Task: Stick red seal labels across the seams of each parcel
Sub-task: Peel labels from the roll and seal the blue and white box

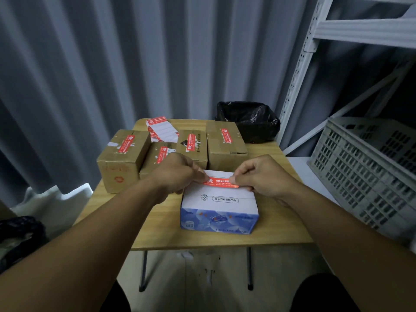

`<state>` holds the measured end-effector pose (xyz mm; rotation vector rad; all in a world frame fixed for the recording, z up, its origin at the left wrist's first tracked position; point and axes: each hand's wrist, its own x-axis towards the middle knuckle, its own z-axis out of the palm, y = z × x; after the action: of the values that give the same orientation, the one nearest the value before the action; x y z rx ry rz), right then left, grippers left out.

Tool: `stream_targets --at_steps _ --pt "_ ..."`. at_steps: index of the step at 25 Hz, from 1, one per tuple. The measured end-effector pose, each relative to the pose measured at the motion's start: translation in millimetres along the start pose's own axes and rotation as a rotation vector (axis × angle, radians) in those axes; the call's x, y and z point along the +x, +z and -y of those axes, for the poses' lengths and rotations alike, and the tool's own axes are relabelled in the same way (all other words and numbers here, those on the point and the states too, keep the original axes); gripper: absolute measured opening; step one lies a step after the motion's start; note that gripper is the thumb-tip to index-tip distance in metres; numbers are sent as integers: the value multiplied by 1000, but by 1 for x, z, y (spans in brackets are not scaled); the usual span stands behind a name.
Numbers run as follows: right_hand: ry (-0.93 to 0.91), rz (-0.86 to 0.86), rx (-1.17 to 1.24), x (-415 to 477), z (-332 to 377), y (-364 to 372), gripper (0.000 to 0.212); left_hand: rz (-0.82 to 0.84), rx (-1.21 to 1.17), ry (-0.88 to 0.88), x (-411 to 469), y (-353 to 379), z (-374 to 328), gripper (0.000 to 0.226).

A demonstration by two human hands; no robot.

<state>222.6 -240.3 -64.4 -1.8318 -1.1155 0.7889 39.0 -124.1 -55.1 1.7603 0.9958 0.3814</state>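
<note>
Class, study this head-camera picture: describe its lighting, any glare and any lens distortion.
Head view: dim, bluish light; a bright glint runs along the lower edge of the red seal label pinched by the left hand and right hand; the wide-angle lens bends the shelf frame.

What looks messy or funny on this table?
The pile of white sheets with red seal labels at the back lies fanned and askew, and the leftmost brown cardboard box has torn white scraps on its top.
</note>
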Motion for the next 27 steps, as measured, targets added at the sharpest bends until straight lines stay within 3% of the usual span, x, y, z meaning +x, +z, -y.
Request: stream_targets --at_steps 27 --pt "-94 -66 -136 3 -13 13 10 -83 391 153 -5 8 7 11"
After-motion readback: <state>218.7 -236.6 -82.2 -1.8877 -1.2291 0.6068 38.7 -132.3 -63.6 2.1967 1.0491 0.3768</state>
